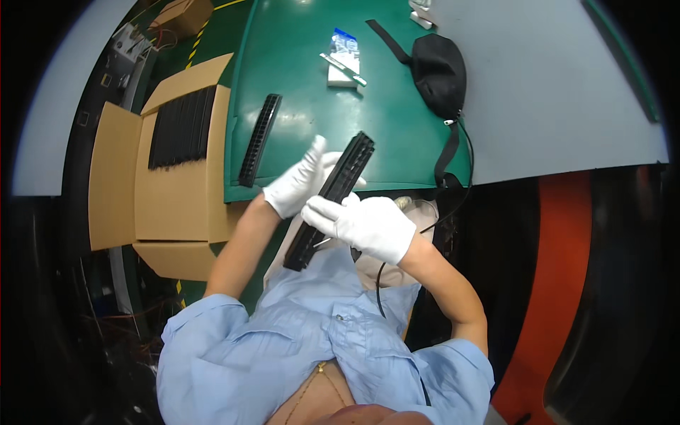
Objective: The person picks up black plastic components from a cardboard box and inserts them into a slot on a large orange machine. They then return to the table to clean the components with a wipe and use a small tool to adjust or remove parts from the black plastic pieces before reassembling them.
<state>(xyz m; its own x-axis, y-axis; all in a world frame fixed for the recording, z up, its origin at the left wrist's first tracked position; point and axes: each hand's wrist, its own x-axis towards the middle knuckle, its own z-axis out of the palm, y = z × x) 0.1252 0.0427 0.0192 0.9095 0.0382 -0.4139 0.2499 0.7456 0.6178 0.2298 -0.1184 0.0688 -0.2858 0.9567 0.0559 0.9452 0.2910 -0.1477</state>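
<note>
A long black slotted plastic strip (345, 170) is tilted in front of me, its upper end over the table edge and its lower end above my lap. My right hand (375, 227), white-gloved, is closed around its middle, fingers lying across it. Behind the strip is my left hand (296, 185), also gloved. Its thumb points up, away from the strip, while its fingers pass behind and support it; fingertips show on the far side. A second black slotted strip (260, 140) lies on the green tabletop, left of my hands.
At left stands an open cardboard box (173, 202) packed with black strips (183, 129). On the green table (304, 110) lie a small white-and-blue package (344, 60), with a slim stick across it, and a black pouch (438, 74) with strap and cable. A grey surface (545, 92) adjoins at right.
</note>
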